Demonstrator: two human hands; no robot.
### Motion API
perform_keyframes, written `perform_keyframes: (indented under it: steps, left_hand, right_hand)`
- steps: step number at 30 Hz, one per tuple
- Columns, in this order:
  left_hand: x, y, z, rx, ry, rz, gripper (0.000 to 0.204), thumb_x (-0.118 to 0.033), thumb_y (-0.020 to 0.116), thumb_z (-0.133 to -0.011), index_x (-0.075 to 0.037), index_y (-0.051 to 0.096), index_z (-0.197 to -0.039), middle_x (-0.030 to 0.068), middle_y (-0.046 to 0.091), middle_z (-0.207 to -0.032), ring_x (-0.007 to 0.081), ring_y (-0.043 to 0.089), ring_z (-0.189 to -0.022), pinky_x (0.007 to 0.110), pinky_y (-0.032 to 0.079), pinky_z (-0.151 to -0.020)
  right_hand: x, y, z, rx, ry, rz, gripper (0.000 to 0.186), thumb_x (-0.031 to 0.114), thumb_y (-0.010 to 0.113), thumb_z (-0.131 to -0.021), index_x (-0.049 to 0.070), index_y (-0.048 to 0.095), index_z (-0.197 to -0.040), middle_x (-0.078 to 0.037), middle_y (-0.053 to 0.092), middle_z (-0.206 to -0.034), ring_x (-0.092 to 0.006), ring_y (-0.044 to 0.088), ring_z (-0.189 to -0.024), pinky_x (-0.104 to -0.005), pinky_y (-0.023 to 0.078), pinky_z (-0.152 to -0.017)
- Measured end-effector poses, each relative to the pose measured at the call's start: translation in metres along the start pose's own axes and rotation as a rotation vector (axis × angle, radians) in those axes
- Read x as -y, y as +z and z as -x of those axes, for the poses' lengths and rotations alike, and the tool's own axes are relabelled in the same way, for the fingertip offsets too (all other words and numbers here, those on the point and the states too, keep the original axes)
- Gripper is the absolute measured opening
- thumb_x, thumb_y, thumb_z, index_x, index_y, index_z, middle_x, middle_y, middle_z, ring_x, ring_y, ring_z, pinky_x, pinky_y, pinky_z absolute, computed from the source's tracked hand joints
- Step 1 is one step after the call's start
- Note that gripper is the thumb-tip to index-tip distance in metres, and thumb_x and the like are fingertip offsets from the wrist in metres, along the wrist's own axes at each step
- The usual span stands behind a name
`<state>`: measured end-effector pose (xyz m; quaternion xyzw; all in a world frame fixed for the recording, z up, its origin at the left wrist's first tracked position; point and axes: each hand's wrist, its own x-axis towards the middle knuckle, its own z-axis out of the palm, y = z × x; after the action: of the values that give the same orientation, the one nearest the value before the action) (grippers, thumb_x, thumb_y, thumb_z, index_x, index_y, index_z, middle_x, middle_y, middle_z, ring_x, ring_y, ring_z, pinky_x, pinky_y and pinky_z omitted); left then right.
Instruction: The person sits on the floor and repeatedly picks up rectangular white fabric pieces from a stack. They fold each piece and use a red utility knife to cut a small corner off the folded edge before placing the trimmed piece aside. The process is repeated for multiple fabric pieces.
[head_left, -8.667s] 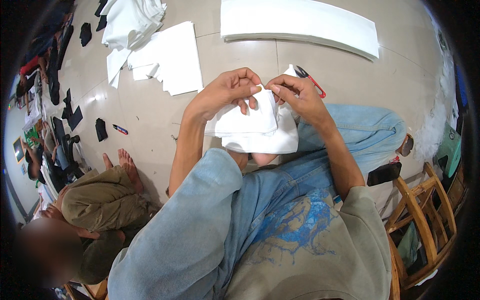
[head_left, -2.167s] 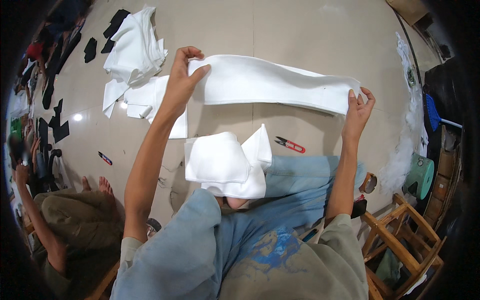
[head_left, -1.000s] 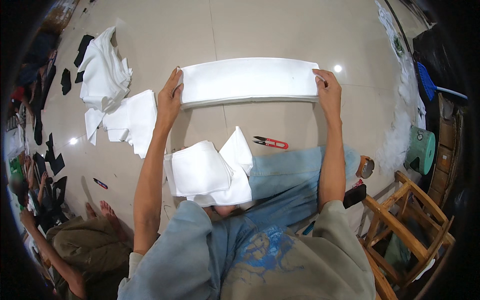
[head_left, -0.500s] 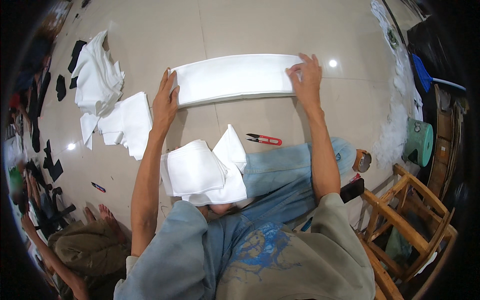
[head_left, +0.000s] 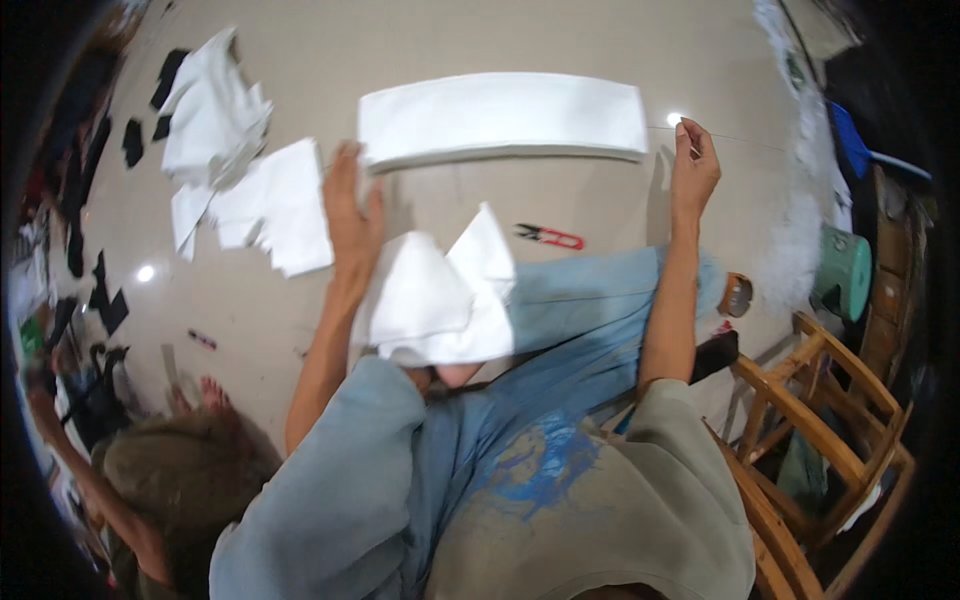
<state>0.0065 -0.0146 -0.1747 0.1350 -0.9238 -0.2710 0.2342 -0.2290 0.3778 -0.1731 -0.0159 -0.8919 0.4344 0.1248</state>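
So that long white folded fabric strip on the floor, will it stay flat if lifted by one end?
Probably not. The long white strip looks like soft layered cloth, so it would likely droop and unfold. It seems light for its size. On the glossy floor it may slide easily when pushed.

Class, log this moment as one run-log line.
left hand: beside long white folded fabric strip | right hand: off strip's end | red snips: floor
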Motion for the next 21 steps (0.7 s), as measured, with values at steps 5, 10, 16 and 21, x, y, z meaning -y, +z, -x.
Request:
perform_keyframes:
  steps: [5, 10, 16, 21]
  left_hand:
    - [-0.024, -0.029, 0.050, 0.432, -0.144, 0.051, 0.029, -0.017, 0.070, -0.091, -0.008, 0.069, -0.119, 0.0138, 0.066, -0.127, 0.0347, 0.055, -0.125, 0.046, 0.037, -0.111]
    - [-0.019, -0.038, 0.062, 0.347, -0.215, 0.259, 0.030, -0.019, 0.073, -0.088, -0.011, 0.071, -0.117, 0.0113, 0.065, -0.130, 0.0342, 0.055, -0.126, 0.049, 0.035, -0.111]
    - [-0.022, -0.039, 0.067, 0.275, -0.039, 0.215, 0.033, -0.019, 0.073, -0.088, -0.012, 0.071, -0.120, 0.0116, 0.057, -0.141, 0.0338, 0.047, -0.135, 0.052, 0.032, -0.113]
    - [-0.038, -0.043, 0.063, 0.371, 0.062, 0.228, 0.031, -0.022, 0.073, -0.088, -0.014, 0.072, -0.118, 0.0102, 0.056, -0.142, 0.0329, 0.044, -0.139, 0.054, 0.030, -0.114]
  right_hand:
    - [0.064, 0.052, 0.125, 0.755, 0.070, -0.359, 0.035, 0.025, 0.061, -0.101, 0.003, 0.064, -0.127, -0.009, 0.074, -0.106, -0.0142, 0.065, -0.088, -0.0277, 0.051, -0.082]
    - [0.118, 0.085, 0.228, 1.206, 0.099, -0.316, 0.050, 0.039, 0.067, -0.096, -0.003, 0.064, -0.123, -0.019, 0.071, -0.109, -0.0275, 0.067, -0.096, -0.0359, 0.053, -0.086]
    - [0.120, 0.081, 0.233, 1.098, 0.277, -0.543, 0.039, 0.020, 0.078, -0.089, 0.000, 0.059, -0.117, -0.008, 0.065, -0.095, -0.0129, 0.059, -0.086, -0.0276, 0.050, -0.079]
    - [0.132, 0.072, 0.233, 1.021, 0.292, -0.721, 0.043, 0.011, 0.078, -0.087, 0.002, 0.051, -0.120, -0.005, 0.061, -0.096, -0.0090, 0.057, -0.086, -0.0246, 0.048, -0.075]
